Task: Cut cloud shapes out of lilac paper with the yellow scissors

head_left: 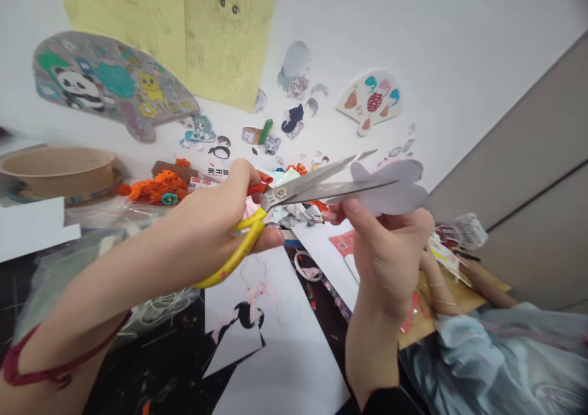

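Observation:
My left hand [229,213] is wrapped round the handles of scissors [294,190], which have one yellow and one red-orange handle. The blades are slightly parted and point right. My right hand [386,250] pinches a pale lavender paper cutout [402,185] with rounded lobes, between thumb and fingers. The lower blade lies across the cutout's left part, in front of it; whether it touches the paper is unclear. Below my hands, white sheets [285,366] bear faint pencil outlines, with pink and black paper scraps on top.
A round tan container [59,170] and orange decorations [160,185] stand at the left, above a clear plastic bag [59,280]. Fan-shaped pieces [110,84] and small cutouts are on the white surface behind. Another person's arms and pale sleeve [482,341] are at the right.

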Tool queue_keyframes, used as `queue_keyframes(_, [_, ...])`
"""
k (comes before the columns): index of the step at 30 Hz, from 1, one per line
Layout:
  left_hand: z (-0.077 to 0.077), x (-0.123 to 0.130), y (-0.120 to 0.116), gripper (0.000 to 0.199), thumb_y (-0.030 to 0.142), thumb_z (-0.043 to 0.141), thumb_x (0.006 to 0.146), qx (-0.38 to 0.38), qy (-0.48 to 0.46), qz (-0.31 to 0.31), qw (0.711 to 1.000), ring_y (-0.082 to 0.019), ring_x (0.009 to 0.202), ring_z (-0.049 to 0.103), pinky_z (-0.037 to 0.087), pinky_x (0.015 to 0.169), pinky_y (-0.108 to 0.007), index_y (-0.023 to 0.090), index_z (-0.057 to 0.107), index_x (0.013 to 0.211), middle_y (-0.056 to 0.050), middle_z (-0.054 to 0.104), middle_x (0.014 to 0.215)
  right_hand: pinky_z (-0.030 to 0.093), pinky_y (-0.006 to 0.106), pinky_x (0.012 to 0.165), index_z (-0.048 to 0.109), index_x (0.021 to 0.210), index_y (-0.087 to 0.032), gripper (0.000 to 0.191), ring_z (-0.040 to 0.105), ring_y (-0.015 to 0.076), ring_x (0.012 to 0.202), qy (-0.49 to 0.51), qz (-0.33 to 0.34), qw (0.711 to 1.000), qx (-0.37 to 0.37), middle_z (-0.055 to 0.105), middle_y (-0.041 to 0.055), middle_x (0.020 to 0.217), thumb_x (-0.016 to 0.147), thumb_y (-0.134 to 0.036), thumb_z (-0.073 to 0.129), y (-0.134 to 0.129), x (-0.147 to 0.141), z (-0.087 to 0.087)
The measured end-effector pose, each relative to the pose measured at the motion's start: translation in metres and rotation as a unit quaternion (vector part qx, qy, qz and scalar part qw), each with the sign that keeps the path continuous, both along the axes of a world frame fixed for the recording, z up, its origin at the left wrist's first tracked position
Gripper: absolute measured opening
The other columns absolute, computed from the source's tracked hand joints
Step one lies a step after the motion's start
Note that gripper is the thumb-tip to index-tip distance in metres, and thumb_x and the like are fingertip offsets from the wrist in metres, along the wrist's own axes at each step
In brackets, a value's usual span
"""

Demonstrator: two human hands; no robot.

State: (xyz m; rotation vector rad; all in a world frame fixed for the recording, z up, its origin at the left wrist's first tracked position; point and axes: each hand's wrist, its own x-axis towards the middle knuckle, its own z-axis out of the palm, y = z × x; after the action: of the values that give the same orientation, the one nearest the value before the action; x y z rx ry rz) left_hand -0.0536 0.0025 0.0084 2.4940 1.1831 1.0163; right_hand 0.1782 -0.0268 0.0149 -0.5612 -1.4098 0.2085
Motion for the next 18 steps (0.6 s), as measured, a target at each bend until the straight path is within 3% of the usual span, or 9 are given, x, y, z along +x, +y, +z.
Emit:
queue_keyframes(3, [0.012, 0.009, -0.01, 0.046, 0.058, 0.058, 0.086, -0.074, 0.053, 0.043, 0.995, -0.029, 0.064, 0.068, 0.04, 0.053, -0.035, 0.025, 0.04, 0.112, -0.005, 0.067, 0.077, 0.068, 0.029, 0.064, 0.079, 0.08, -0.029, 0.02, 0.074, 0.0135, 0.067, 0.018, 0.002, 1.0, 0.026, 0.077, -0.0057, 0.076, 0.079, -0.009, 0.077, -0.001, -0.003, 0.001])
queue_keyframes(8, [0.02, 0.016, -0.016, 0.043, 0.057, 0.054, 0.087, -0.042, 0.082, 0.042, 0.995, -0.035, 0.08, 0.071, 0.044, 0.058, -0.039, 0.022, 0.039, 0.107, -0.015, 0.07, 0.099, 0.067, 0.029, 0.076, 0.082, 0.084, -0.031, 0.025, 0.073, 0.0147, 0.084, 0.036, -0.03, 0.999, 0.024, 0.077, -0.0054, 0.085, 0.073, -0.009, 0.083, -0.003, -0.005, 0.005])
queue_keyframes(18, [0.019, 0.02, -0.016, 0.036, 0.053, 0.052, 0.088, 0.001, 0.09, 0.043, 0.995, -0.032, 0.068, 0.068, 0.04, 0.054, -0.037, 0.022, 0.042, 0.104, -0.01, 0.068, 0.082, 0.069, 0.042, 0.084, 0.082, 0.088, -0.029, 0.024, 0.079, 0.0231, 0.091, 0.047, -0.038, 0.998, 0.013, 0.079, -0.0044, 0.087, 0.072, -0.01, 0.083, -0.008, -0.008, 0.006])
